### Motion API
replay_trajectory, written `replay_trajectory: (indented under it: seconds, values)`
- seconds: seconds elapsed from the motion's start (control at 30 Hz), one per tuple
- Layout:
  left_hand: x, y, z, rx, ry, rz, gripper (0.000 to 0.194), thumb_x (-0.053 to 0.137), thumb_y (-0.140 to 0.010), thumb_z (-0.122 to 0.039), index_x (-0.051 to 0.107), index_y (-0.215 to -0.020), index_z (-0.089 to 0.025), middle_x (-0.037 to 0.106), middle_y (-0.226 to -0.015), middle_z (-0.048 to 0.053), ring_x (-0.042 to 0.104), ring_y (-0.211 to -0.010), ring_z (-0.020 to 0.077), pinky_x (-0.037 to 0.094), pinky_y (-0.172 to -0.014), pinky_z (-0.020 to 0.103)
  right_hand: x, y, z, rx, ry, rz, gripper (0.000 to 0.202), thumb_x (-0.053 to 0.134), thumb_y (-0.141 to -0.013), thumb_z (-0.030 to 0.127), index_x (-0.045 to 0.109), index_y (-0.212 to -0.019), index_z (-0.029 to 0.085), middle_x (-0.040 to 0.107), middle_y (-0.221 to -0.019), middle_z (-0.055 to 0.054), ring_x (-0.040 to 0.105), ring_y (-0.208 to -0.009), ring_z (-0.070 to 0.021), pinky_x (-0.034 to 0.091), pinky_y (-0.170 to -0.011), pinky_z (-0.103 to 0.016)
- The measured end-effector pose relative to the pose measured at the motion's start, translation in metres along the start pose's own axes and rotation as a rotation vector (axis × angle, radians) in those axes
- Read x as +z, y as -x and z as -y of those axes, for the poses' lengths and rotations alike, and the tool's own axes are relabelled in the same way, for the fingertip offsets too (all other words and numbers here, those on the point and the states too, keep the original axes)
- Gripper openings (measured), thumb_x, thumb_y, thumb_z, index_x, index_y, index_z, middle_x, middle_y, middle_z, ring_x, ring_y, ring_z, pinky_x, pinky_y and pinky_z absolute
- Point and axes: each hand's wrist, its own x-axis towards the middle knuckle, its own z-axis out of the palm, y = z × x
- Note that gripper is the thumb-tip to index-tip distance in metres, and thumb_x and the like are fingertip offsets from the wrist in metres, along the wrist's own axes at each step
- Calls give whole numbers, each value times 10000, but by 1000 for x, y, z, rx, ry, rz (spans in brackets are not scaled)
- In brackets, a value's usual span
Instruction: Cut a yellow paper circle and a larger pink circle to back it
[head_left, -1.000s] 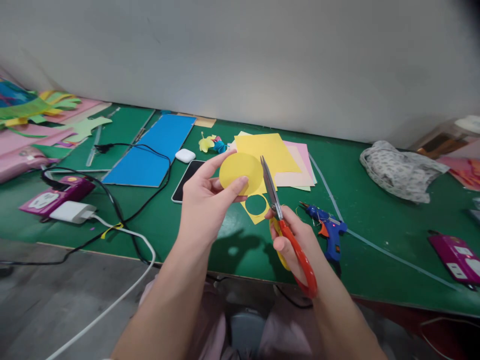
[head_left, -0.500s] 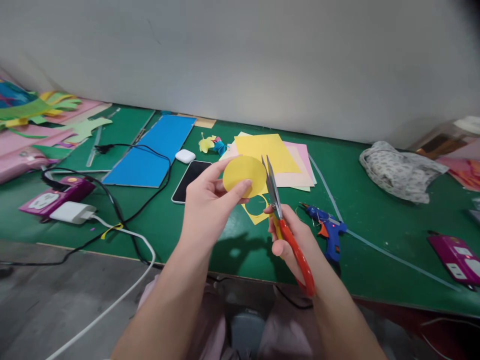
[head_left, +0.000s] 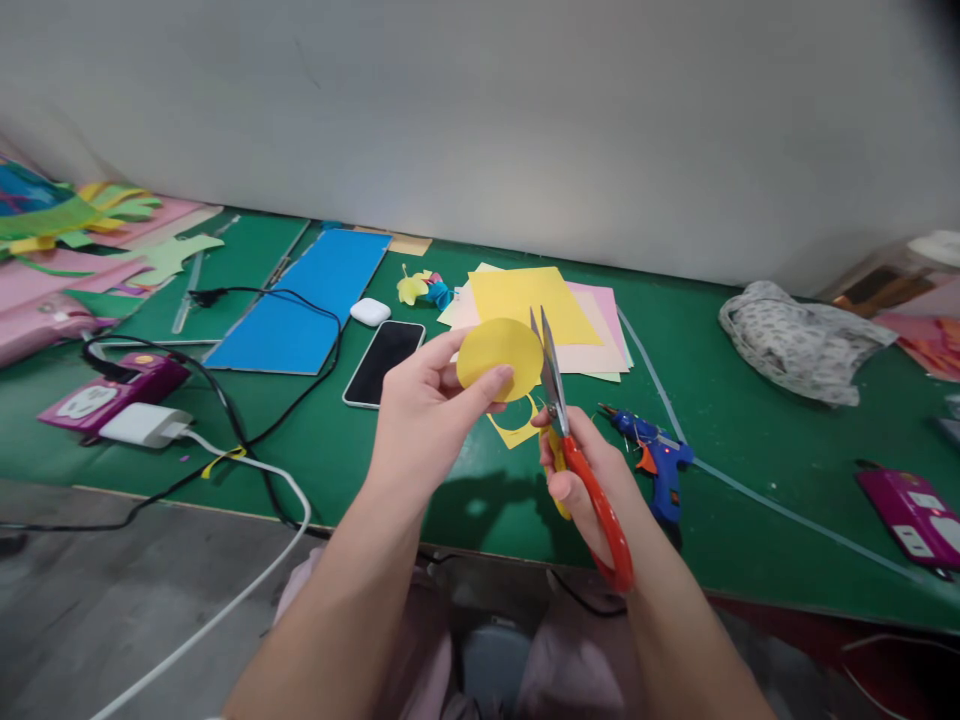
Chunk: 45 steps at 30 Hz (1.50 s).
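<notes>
Between the thumb and fingers of my left hand (head_left: 429, 405) is a yellow paper circle (head_left: 498, 350), its face toward me. My right hand (head_left: 592, 470) grips scissors (head_left: 600, 500) with one red and one yellow handle. Their blades point up and stand slightly apart, close to the circle's right edge. Below the circle, a yellow paper scrap (head_left: 517, 436) with a round hole lies on the table. Behind my hands rests a stack of coloured paper, with a yellow sheet (head_left: 536, 298) on top.
On the green table (head_left: 757, 480), a blue glue gun (head_left: 660, 462) lies right of my hand. A phone (head_left: 384, 362), white earbud case (head_left: 370, 312) and blue board (head_left: 307, 305) are to the left. Cables run from a purple power strip (head_left: 112, 395); a grey patterned cloth (head_left: 799, 340) sits far right.
My left hand has moved the yellow circle slightly right and down, tilting it a little. The scissors have shifted slightly right in my right hand.
</notes>
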Motion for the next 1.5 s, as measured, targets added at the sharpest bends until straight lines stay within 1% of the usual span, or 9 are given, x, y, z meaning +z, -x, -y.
replay_trajectory:
  seconds: [0.23,0.5,0.63,0.77,0.83,0.97,1.03,1.43,1.5]
  values:
    - [0,0,1,16,-3,-1,315,765,-719,-279,715,-1022,-209,744,-837,10,700,-680,158,599,-570,227,0,1,1,14,-7,-7,757,494,-621,865,529,-1060,248,488,-732,7,435,-570,-131,366,-436,-215]
    - [1,0,-1,11,5,19,322,769,-721,-268,709,-1031,-202,739,-830,-4,693,-674,135,596,-571,207,1,1,-1,-8,0,-17,716,490,-653,854,526,-1047,256,473,-709,18,405,-556,-125,354,-461,-223]
    - [1,0,-1,7,2,6,327,773,-716,-276,708,-1028,-197,736,-833,1,691,-679,139,596,-573,215,1,2,-1,-17,0,-15,702,490,-668,848,528,-1041,254,474,-702,18,380,-534,-118,324,-437,-218]
    - [1,0,-1,-1,-4,-4,342,778,-707,-281,707,-1029,-191,734,-839,6,690,-679,141,595,-573,217,1,2,-2,-25,-10,-20,680,493,-687,835,532,-1034,252,477,-704,21,367,-526,-109,325,-446,-221]
    - [1,0,-1,0,6,-4,339,777,-709,-274,707,-1031,-195,734,-835,0,689,-672,137,594,-573,215,1,2,-3,-18,-24,-23,696,499,-667,844,536,-1039,257,481,-712,18,386,-541,-115,338,-456,-223]
    - [1,0,-1,-4,-7,-12,355,771,-711,-278,700,-1046,-181,735,-847,13,692,-684,148,595,-583,226,2,1,-3,22,-58,-34,777,505,-582,880,547,-1068,274,496,-748,8,446,-591,-137,376,-478,-232]
    - [1,0,-2,-9,-21,-15,366,769,-711,-288,695,-1051,-172,735,-849,22,691,-683,152,594,-587,232,2,1,-4,25,-55,-34,780,509,-573,880,549,-1065,276,489,-748,11,444,-593,-137,385,-489,-236]
    - [1,0,-1,-10,-22,-7,325,768,-718,-282,708,-1025,-193,731,-842,11,689,-692,146,596,-585,224,1,3,-3,-20,3,-17,706,505,-655,846,535,-1052,262,479,-721,21,395,-537,-117,335,-451,-229]
    - [1,0,-1,-10,-14,-10,323,772,-713,-276,710,-1021,-200,730,-843,7,687,-692,142,598,-585,222,1,3,-4,-34,-4,-27,674,515,-682,826,537,-1051,262,483,-719,25,399,-532,-115,345,-462,-235]
